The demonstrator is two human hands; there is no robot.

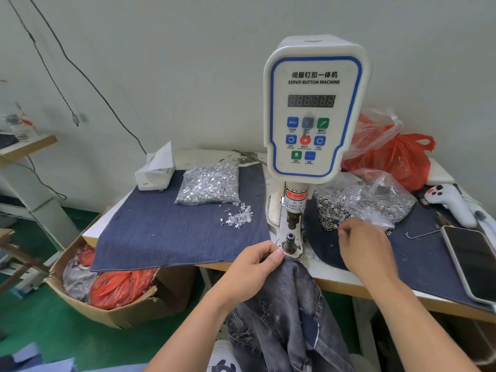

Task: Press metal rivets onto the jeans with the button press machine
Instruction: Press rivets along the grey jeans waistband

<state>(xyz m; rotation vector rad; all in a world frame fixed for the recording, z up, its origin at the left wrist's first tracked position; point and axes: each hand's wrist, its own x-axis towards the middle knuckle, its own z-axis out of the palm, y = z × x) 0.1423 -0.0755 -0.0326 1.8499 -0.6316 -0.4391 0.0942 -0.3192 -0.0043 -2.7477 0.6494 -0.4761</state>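
Note:
A white servo button machine [315,108] stands at the table's middle, its lower die [290,241] just above the front edge. Grey jeans [290,312] hang from the table edge toward me. My left hand [255,267] pinches the jeans' top edge right beside the lower die. My right hand [362,248] reaches with curled fingers into a spill of dark ring-shaped rivet caps [330,213] from an open plastic bag [375,200]; whether it holds one is hidden. A bag of silver rivet tacks [212,183] lies left, with loose tacks [239,217] beside it.
Blue denim cloth [171,226] covers the table left of the machine. A tissue box [155,170] sits at back left, red plastic bags [394,157] at back right. A white handheld tool [451,202] and a phone [475,261] lie at right. A cardboard box [107,296] sits below left.

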